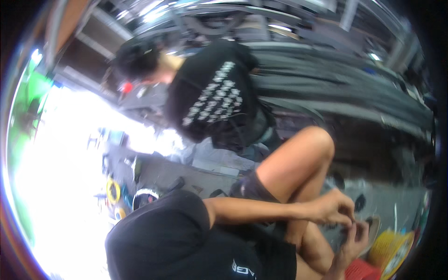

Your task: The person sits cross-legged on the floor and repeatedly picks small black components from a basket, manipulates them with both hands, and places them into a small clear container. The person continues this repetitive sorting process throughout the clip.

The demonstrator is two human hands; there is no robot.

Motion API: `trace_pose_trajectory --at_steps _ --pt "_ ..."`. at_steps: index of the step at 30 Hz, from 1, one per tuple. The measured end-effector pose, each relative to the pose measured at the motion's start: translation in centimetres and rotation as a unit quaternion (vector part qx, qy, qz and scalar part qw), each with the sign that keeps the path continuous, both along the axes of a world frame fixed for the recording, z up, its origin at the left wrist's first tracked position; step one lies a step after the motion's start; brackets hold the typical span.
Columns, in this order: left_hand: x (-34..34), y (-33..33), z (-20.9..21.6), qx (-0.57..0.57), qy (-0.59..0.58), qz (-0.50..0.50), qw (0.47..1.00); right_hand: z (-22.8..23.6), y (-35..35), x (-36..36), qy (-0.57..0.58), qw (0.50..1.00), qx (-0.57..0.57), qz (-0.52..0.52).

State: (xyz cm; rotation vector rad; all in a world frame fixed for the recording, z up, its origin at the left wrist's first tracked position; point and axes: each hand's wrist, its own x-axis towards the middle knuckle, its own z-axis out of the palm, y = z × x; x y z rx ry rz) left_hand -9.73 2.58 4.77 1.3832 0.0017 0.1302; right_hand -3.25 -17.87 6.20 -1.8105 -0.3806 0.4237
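My left hand [332, 208] reaches out on a bare arm past my raised knee [298, 163], its fingers pinched. Fingertip to fingertip against it, my right hand [353, 241] comes up from the lower edge with its fingers bent together. Whatever they hold between them is too small and blurred to name. Close beyond the hands stands a yellow plastic basket [386, 245], with a red plastic basket [362, 270] below it at the lower edge.
Another person [210, 88] in a black shirt with white print bends over near the centre. Long dark bars or profiles [331, 77] are stacked along the far right. Loose dark round pieces [360, 202] lie on the floor. A yellow ring [113, 191] is at the left, before a glaring bright opening.
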Motion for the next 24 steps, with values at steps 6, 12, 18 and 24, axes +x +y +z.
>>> trace_pose_trajectory --at_steps 6,12,18,24 --pt "0.5 -1.3 -1.5 0.124 -0.205 0.066 0.969 1.1 -1.0 0.7 0.102 0.994 -0.031 0.037" --pt "-0.5 -1.5 -0.4 0.084 -0.159 0.088 0.980 3.1 -0.5 0.0 0.152 0.987 -0.025 0.042" --pt "-1.6 -0.9 1.5 0.003 -0.030 0.036 0.999 2.8 -0.9 -0.6 0.069 0.996 0.001 0.052" --pt "-0.7 -2.3 -0.8 0.049 -0.098 0.104 0.989 0.3 -2.6 -1.0 0.017 0.999 -0.035 0.024"
